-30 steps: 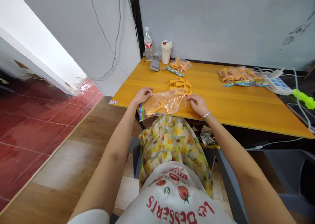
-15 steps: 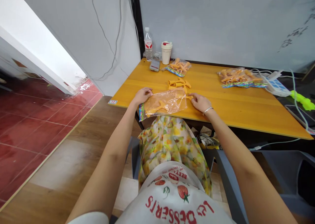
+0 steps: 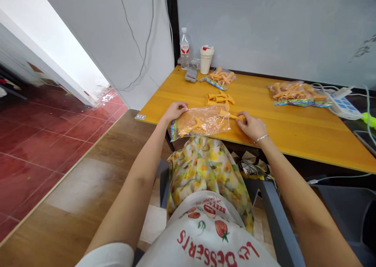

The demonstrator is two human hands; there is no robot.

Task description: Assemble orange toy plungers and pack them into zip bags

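Observation:
A clear plastic bag [image 3: 188, 120] with a colourful strip at its left end lies near the table's front edge. Inside it is an orange plastic piece [image 3: 192, 127] with a branching shape. My left hand [image 3: 176, 111] is closed on the bag's upper left corner. At the bag's right end, my right hand [image 3: 252, 125] pinches the end of a thin orange plastic piece [image 3: 233, 116], whose other end overlaps the bag; I cannot tell whether that end is inside or beneath it. Several loose orange pieces [image 3: 220, 98] lie just behind the bag.
Two filled bags of orange pieces, one at the back [image 3: 220, 78] and one at the right [image 3: 298, 94], rest on the table [image 3: 264, 138]. A water bottle [image 3: 185, 49], a lidded cup [image 3: 206, 59] and a phone-like slab [image 3: 191, 75] stand back left. A power strip [image 3: 343, 104] with cables lies right.
My right hand has moved slightly right, away from the bag, and more of the thin orange piece shows. My left hand stays at the bag's corner. The whole view has shifted a little.

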